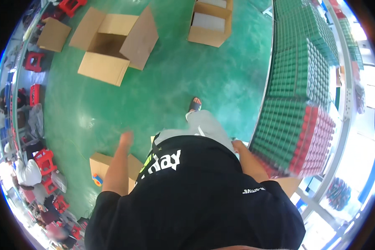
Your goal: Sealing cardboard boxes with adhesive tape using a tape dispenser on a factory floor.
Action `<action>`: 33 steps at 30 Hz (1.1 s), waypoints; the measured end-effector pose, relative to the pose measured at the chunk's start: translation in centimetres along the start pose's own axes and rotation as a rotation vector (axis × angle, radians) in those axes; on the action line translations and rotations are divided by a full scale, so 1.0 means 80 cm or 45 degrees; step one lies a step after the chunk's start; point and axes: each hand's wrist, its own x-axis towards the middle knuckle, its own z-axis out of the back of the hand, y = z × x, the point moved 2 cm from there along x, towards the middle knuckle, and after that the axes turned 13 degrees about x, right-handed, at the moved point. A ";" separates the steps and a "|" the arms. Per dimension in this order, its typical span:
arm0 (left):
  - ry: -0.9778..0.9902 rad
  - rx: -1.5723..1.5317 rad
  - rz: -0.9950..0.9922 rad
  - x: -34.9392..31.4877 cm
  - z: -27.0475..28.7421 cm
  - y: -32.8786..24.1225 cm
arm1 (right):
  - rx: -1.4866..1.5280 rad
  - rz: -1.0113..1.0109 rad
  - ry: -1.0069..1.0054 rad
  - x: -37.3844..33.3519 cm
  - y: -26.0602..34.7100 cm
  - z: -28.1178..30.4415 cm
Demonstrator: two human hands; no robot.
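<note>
My left hand point(127, 138) hangs over the green floor to the left of my body, smeared by motion, so its fingers do not show clearly. Nothing can be made out in it. Below that forearm is a cardboard box point(100, 163), with a small orange and blue object point(97, 180) at its side. At my right hip, my right hand point(237, 146) is low beside my grey trousers, its fingers mostly hidden. The nearest things to it are the stacked green cylinders point(279, 129) on the right, with red ones point(314, 141) at their end.
A large open cardboard box point(102, 66) stands ahead on the left, its flaps spread. Farther ahead is another open box point(210, 33) with pale contents. Red stools point(44, 161) and seated people line the left side. A metal frame point(348, 108) runs along the right.
</note>
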 end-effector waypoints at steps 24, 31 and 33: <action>0.334 -0.472 0.189 0.747 0.523 -0.362 | -0.306 0.474 -0.456 0.310 0.856 0.369; 0.136 -0.309 0.227 1.021 0.458 -0.477 | -0.001 0.252 -0.451 0.509 0.969 0.354; -0.014 -0.289 0.259 1.063 0.472 -0.501 | 0.014 0.268 -0.383 0.553 0.992 0.360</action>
